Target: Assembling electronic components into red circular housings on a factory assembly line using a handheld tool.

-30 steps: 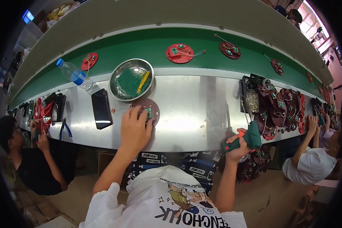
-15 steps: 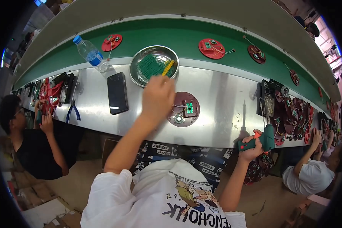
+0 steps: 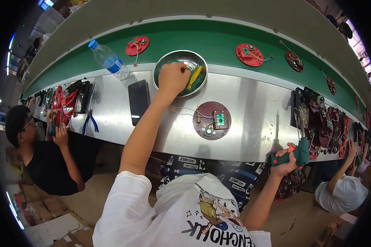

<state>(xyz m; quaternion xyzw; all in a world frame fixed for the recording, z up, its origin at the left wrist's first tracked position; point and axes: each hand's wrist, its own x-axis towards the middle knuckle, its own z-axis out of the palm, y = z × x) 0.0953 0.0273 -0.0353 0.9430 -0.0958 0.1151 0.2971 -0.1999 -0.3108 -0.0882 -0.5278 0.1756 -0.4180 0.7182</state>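
My left hand (image 3: 174, 78) is over the shiny metal bowl (image 3: 156, 71), fingers bent together above its contents. Whatever is between the fingertips, if anything, is hidden. Thin green strands and a bundle of yellow strips (image 3: 195, 77) lie in the bowl. Wrapped in my right hand (image 3: 285, 165) is a green pistol-shaped soldering gun (image 3: 302, 153) with an orange trigger, thin metal rods pointing up from it, at the table's front edge. Between my hands, a dark red round plate (image 3: 202, 131) with a small green circuit board and loose wires lies flat on the metal table (image 3: 247, 119).
A dark phone (image 3: 139, 101), a water bottle (image 3: 110, 61) and blue-handled pliers (image 3: 90, 122) are on the left. Red plates (image 3: 249, 54) rest on the green ledge behind. Dark red plates (image 3: 329, 127) are piled at right. One person (image 3: 49, 152) works at left, another (image 3: 341, 190) at right.
My left hand has moved up and away from the round plate, to over the bowl. The right hand keeps its hold on the soldering gun. The whole view has shifted slightly.
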